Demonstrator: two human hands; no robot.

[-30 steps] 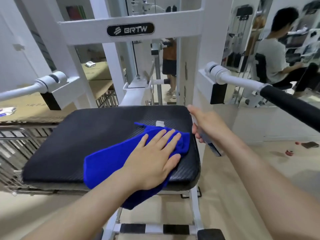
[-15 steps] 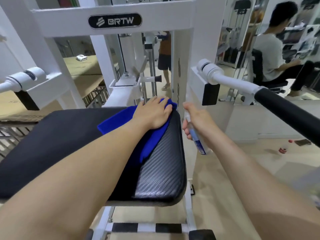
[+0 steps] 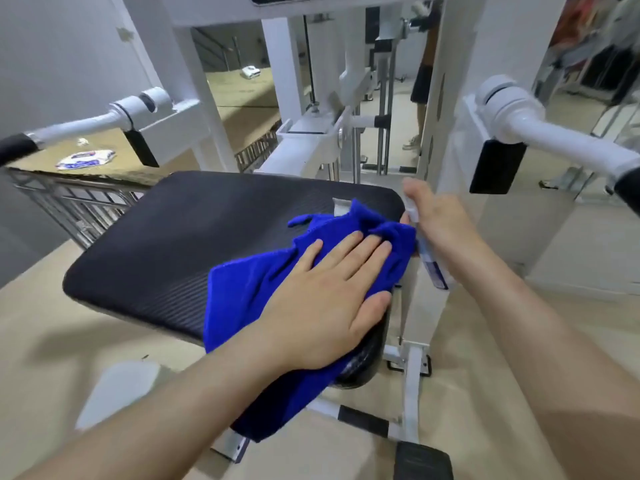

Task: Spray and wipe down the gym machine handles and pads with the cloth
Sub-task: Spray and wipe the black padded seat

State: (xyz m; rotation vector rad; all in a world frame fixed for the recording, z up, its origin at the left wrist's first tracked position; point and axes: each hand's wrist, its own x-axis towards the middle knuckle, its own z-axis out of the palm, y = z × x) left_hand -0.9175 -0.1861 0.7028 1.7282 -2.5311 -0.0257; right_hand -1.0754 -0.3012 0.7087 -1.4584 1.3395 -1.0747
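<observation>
Cloth is being pressed flat onto the black pad by the left hand. Its grip is lying apart, with the fingers straight over the blue fabric, the palm down and nothing being pinched. The cloth is lying on the pad's near right corner, and one end is being left to hang over the pad's near edge. The spray bottle is being held just off the pad's right edge by the right hand. That grip is clamped round the bottle's upper part, though the hand is blurred and the trigger finger cannot be made out.

Wiping of the pad is being taken as the step in hand. It is probably being done best with the whole palm loaded, so that the fabric is being dragged rather than slid under. Overlapping passes are being called for, from the pad's right edge across to its left, since most of the pad is lying outside the cloth. The bunched folds at the pad's far right corner are likely wiping poorly and are better being smoothed out. The hanging end risks being snagged on the frame below the pad. The bottle is best being kept off the pad's surface.
</observation>
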